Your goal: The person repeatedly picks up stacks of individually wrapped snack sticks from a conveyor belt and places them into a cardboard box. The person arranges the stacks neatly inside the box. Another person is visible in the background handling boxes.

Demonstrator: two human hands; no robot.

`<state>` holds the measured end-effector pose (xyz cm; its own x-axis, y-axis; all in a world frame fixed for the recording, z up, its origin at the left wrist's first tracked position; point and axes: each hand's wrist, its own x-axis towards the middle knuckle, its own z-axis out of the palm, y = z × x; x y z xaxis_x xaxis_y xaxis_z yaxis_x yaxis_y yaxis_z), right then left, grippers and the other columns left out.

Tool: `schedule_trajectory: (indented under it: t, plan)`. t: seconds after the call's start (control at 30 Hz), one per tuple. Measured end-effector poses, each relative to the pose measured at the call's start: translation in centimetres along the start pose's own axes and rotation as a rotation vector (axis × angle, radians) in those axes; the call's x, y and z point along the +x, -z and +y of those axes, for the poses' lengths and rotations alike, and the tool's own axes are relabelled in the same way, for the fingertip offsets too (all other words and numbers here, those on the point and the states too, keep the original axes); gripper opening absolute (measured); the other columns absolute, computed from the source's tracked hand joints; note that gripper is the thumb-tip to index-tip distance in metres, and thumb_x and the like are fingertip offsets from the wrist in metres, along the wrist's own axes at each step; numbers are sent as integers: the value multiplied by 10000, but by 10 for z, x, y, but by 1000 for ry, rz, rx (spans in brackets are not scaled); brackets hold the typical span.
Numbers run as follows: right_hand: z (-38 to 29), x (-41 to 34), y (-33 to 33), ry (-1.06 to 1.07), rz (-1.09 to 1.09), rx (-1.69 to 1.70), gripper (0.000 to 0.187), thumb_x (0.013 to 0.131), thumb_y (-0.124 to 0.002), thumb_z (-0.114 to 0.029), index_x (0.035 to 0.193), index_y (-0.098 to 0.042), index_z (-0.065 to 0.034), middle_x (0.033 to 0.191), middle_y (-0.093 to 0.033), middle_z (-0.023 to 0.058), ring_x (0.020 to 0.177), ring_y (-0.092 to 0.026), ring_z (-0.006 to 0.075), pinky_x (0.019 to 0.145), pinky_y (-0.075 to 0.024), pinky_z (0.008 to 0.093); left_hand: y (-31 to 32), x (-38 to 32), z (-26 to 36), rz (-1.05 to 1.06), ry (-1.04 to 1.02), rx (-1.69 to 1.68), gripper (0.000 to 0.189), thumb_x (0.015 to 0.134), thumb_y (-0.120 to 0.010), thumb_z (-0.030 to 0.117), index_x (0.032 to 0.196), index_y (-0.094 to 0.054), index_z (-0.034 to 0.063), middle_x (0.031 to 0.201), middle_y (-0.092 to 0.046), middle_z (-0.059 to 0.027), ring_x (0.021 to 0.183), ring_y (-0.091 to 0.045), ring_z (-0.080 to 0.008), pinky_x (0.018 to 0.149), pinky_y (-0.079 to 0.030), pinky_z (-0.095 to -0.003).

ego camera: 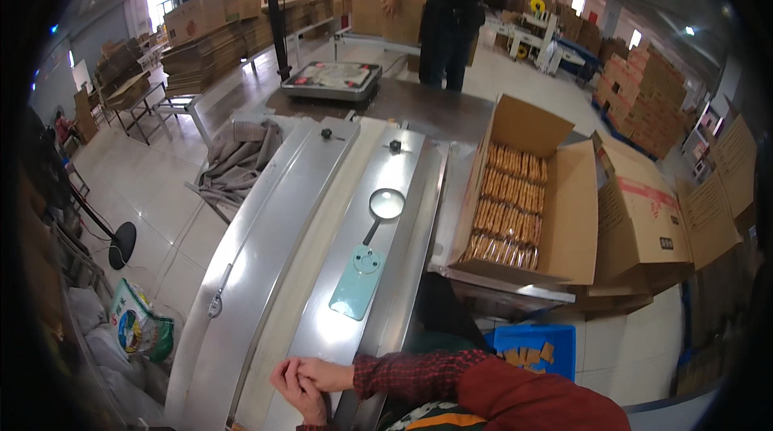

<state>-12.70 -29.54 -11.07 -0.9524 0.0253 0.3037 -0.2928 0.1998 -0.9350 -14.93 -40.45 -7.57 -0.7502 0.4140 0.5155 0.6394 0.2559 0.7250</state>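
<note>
My right hand [329, 374] lies across my left hand [302, 398], the two clasped together over the near end of the steel conveyor. Whatever may be between the palms is hidden. Ahead of them, a light-green phone [357, 281] rests back up on the bright steel strip [326, 322]. A black-handled magnifying glass [386, 204] lies just beyond it, its handle reaching the phone's far end. To the left of the strip runs a pale conveyor belt [302, 250]. A slim metal tool [217, 298] sits on the left steel cover [259, 274].
At right stands an open carton [574, 213] with rows of packaged brown biscuits [513, 201]. Below is a blue crate [564, 349] holding brown pieces. A platform scale [332, 80] is at the far end. Beyond stands a person [450, 14] in dark clothes. Grey cloth [241, 159] hangs left.
</note>
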Motion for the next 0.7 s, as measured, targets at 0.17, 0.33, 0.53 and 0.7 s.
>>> schedule_trajectory:
  t: [0.17, 0.33, 0.53, 0.7]
  plan:
    - [-4, -3, 3, -20, 37, 36, 193, 836, -591, -146, 953, -603, 7, 1021, -600, 203, 935, -588, 381, 790, -490, 409, 2, 1, 1, -66, 71, -31, 287, 862, -492, 46, 1115, -624, 11, 1184, -497, -162, 1088, -491, -327, 971, -395, -416]
    - [-7, 1, 2, 60, 95, 38, 199, 855, -574, -138, 976, -607, 16, 1052, -597, 213, 981, -579, 394, 842, -484, 406, 3, 2, 2, -62, 90, -38, 286, 839, -497, 49, 1088, -635, 18, 1149, -509, -164, 1080, -493, -319, 965, -400, -413]
    - [4, 1, 2, -3, 43, 53, 210, 867, -559, -134, 994, -598, 30, 1074, -590, 226, 999, -574, 403, 863, -476, 420, -6, 1, 3, 14, 93, -63, 265, 892, -501, 135, 1095, -628, 24, 1148, -498, -145, 1095, -488, -298, 973, -389, -399]
    - [9, 2, 1, 68, 60, -6, 211, 873, -549, -136, 988, -592, 36, 1065, -593, 236, 985, -575, 412, 853, -478, 431, -3, 1, 5, 25, 51, 41, 245, 859, -510, 95, 1057, -634, 20, 1114, -522, -151, 1063, -498, -310, 949, -406, -404]
